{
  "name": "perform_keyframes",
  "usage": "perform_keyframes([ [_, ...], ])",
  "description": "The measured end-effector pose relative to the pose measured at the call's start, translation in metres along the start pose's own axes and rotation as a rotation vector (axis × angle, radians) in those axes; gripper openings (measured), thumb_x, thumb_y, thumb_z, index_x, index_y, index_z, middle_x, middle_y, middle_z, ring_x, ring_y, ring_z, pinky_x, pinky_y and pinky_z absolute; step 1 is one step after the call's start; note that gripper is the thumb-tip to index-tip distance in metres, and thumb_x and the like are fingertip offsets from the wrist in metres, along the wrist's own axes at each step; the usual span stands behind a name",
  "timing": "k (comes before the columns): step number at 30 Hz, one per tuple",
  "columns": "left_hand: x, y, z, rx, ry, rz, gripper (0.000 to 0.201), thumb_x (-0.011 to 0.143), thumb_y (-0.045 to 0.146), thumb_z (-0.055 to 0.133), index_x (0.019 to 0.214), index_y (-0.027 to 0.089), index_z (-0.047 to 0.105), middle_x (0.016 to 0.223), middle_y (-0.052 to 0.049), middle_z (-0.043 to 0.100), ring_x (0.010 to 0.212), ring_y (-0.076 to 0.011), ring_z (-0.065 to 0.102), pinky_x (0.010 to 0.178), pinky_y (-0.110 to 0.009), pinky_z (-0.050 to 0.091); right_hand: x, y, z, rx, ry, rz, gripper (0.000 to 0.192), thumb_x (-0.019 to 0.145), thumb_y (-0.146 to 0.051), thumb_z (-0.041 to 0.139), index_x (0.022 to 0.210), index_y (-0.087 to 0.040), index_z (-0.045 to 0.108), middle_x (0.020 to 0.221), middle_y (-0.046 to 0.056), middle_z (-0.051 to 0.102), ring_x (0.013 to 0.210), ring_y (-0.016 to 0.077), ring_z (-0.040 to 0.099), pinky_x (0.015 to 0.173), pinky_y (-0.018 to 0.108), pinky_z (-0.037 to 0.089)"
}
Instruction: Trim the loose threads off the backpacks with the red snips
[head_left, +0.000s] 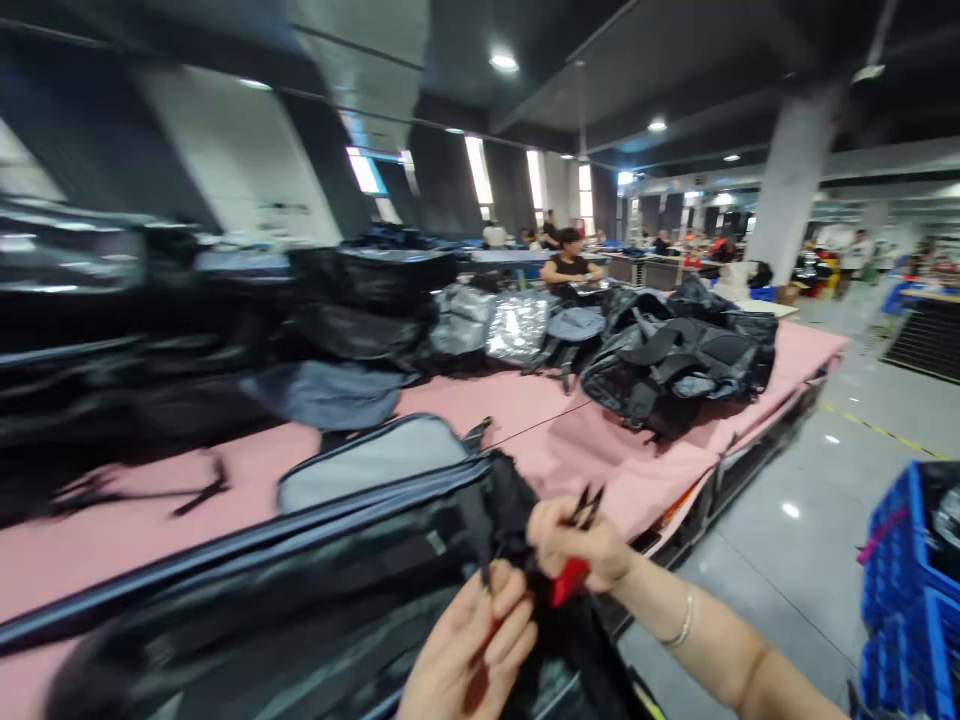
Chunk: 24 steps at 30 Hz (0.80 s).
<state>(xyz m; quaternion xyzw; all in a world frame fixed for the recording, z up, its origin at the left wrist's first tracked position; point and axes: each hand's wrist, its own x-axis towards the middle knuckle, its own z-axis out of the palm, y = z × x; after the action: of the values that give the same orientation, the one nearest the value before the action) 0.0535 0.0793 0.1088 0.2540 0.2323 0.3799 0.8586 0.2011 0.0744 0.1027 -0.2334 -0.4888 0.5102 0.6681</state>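
Observation:
A black bag (262,590) lies open in front of me, its long edges lined with blue-grey trim. My left hand (476,640) is closed, thumb and fingers pinching a narrow black strap (480,525) near the bag's right end. My right hand (581,545) is wrapped round a pair of red-handled snips (571,580), the dark blade tips pointing up. The right fingers are close to bunched black fabric; whether they also grip it I cannot tell. Behind the bag's edge a light grey panel (375,460) with dark trim stands out.
Pink cloth (540,425) covers the long table. Black backpacks (682,350) are heaped at its far right, with more dark bags (360,300) along the left. A person (570,262) sits across the table. Blue crates (900,600) stand on the floor at right.

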Motion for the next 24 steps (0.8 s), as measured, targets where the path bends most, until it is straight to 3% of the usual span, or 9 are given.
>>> perform_keyframes([
  [3, -0.007, 0.002, 0.003, -0.242, -0.119, 0.014, 0.028, 0.061, 0.012, 0.075, 0.078, 0.013, 0.054, 0.062, 0.007, 0.035, 0.042, 0.0023, 0.030, 0.037, -0.009, 0.028, -0.002, 0.004, -0.005, 0.033, 0.209, 0.031, 0.037, 0.071, -0.047, 0.068, 0.065, -0.019, 0.044, 0.054, -0.009, 0.028, 0.038, 0.0032, 0.017, 0.037, 0.019, 0.018],
  [6, -0.008, 0.003, 0.000, -0.396, -0.215, -0.007, 0.019, 0.071, 0.008, 0.066, 0.077, 0.012, 0.049, 0.062, 0.007, 0.036, 0.042, 0.0016, 0.033, 0.038, -0.008, 0.029, -0.005, 0.009, -0.008, -0.306, 0.296, 0.021, 0.033, 0.069, -0.044, 0.071, 0.075, -0.018, 0.050, 0.061, -0.005, 0.040, 0.050, 0.0075, 0.036, 0.048, 0.021, 0.033],
  [10, -0.008, 0.001, -0.003, -0.513, -0.290, -0.045, 0.019, 0.083, 0.010, 0.053, 0.069, 0.014, 0.040, 0.062, 0.006, 0.037, 0.042, -0.0005, 0.036, 0.039, -0.009, 0.031, -0.014, 0.012, -0.005, -0.562, 0.141, -0.015, 0.030, 0.081, -0.043, 0.058, 0.098, -0.020, 0.049, 0.080, 0.000, 0.049, 0.074, 0.0137, 0.047, 0.069, 0.025, 0.041],
  [12, -0.007, 0.000, -0.003, -0.540, -0.315, -0.058, 0.021, 0.084, 0.010, 0.050, 0.068, 0.015, 0.038, 0.062, 0.006, 0.037, 0.042, -0.0009, 0.037, 0.039, -0.010, 0.031, -0.018, 0.012, -0.004, -0.617, 0.097, -0.020, 0.022, 0.088, -0.040, 0.048, 0.098, -0.021, 0.049, 0.086, 0.002, 0.051, 0.079, 0.0143, 0.048, 0.073, 0.026, 0.041],
  [18, -0.006, 0.001, -0.005, -0.539, -0.339, -0.048, 0.023, 0.083, 0.007, 0.049, 0.067, 0.016, 0.035, 0.061, 0.006, 0.036, 0.042, -0.0005, 0.037, 0.039, -0.010, 0.030, -0.014, 0.010, 0.000, -0.628, -0.021, 0.030, 0.009, 0.083, -0.027, 0.056, 0.089, -0.021, 0.054, 0.083, -0.002, 0.054, 0.077, 0.0129, 0.051, 0.071, 0.024, 0.040],
  [24, -0.004, -0.002, -0.009, -0.501, -0.385, -0.035, 0.028, 0.078, 0.009, 0.058, 0.064, 0.015, 0.034, 0.060, 0.007, 0.035, 0.042, -0.0002, 0.036, 0.039, -0.010, 0.030, -0.005, 0.005, 0.003, -0.658, -0.085, 0.002, 0.008, 0.083, -0.023, 0.056, 0.090, -0.021, 0.056, 0.085, -0.001, 0.059, 0.080, 0.0135, 0.055, 0.073, 0.024, 0.042],
])
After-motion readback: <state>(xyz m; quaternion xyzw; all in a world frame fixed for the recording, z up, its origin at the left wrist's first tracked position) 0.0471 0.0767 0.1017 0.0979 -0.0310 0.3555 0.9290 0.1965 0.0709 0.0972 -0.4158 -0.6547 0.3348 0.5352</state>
